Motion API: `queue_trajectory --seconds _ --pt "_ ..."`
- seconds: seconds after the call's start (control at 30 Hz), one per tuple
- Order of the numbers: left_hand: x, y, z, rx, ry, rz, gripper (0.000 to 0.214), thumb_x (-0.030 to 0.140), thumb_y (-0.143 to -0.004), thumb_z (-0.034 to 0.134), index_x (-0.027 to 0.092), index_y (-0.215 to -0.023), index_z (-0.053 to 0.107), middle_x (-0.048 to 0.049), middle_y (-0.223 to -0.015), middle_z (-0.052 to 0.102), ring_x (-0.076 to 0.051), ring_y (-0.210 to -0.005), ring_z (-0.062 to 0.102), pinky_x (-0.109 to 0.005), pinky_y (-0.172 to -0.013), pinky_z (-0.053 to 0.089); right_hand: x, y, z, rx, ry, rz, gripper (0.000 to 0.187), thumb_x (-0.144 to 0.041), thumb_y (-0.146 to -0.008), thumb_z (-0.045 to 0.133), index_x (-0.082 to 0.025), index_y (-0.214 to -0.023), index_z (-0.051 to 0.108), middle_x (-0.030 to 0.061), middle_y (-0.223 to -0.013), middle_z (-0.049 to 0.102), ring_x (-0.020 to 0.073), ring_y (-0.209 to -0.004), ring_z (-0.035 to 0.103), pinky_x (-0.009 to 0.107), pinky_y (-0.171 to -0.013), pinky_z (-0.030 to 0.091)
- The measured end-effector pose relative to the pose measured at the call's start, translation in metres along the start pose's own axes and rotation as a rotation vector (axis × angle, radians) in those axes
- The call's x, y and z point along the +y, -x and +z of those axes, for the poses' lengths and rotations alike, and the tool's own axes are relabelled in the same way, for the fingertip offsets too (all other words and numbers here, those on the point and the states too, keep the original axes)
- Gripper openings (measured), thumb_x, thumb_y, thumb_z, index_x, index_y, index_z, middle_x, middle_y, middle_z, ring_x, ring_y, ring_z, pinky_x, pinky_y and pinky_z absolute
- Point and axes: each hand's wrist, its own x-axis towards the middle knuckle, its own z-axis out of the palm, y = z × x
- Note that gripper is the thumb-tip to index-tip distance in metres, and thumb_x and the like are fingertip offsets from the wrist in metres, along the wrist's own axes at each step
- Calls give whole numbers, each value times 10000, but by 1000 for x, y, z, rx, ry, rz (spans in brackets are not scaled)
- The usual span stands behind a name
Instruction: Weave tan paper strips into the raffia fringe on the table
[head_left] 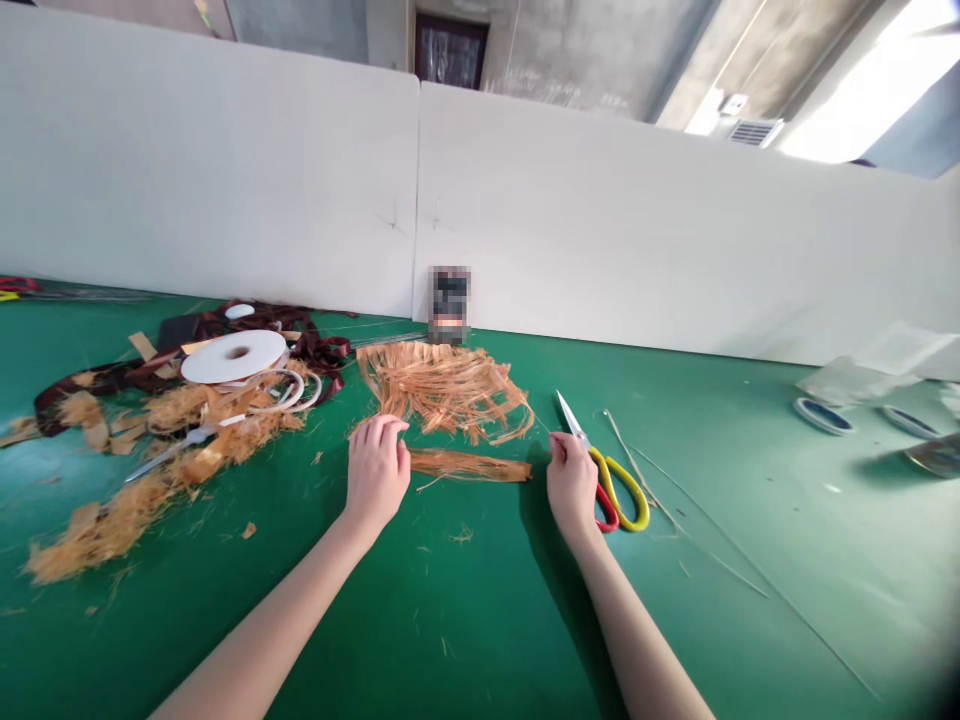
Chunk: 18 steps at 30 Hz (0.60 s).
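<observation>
My left hand [377, 468] rests on the green table with curled fingers at the left end of a bundled strip of orange-brown fibre [472, 465], touching or pinching it. My right hand [571, 482] lies curled beside scissors [600, 462] with one yellow and one red handle loop, its fingers at the blades' base; the blades point away from me. Whether it grips them is unclear. A loose fan of the same orange fibre [442, 385] lies just beyond both hands.
At the left sits a heap of fibre scraps [150, 450], a white tape roll [234, 356], dark red ribbon [315, 345] and a second pair of scissors [176, 445]. White partition panels [600, 230] close the table's far side. Rings and plastic bags [862, 385] lie far right.
</observation>
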Motion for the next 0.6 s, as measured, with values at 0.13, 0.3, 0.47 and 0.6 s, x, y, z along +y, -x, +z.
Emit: queue_trajectory --seconds 0.13,0.3,0.47,0.6 --pt "-3 1 -4 53 47 -35 208 58 -833 458 162 -974 571 -114 -1013 613 -271 -965 565 -395 -836 430 -10 2 -9 16 -141 30 270 -328 -920 564 -158 -1127 598 69 -1107 636 181 -911 641 381 -783 546" --pt "0 2 -14 151 113 -69 184 89 -850 475 179 -930 613 -97 -996 644 -258 -947 563 -381 -813 416 -30 1 -32 163 -333 -1 202 -308 -854 613 -136 -930 688 47 -789 687 186 -737 647 357 -718 532" --pt "-3 -6 -34 349 216 -158 130 210 -864 537 189 -919 652 -95 -1014 647 -281 -1008 555 -443 -910 358 -64 2 -79 261 -492 -83 179 -303 -780 672 -169 -880 735 40 -742 700 190 -734 645 357 -769 514" --pt "-21 -25 -59 553 401 -270 158 285 -866 540 194 -957 632 -77 -1057 621 -267 -1116 520 -447 -1016 326 -101 10 -134 267 -664 -129 119 -261 -706 757 -235 -822 759 11 -770 711 156 -707 627 336 -783 510"
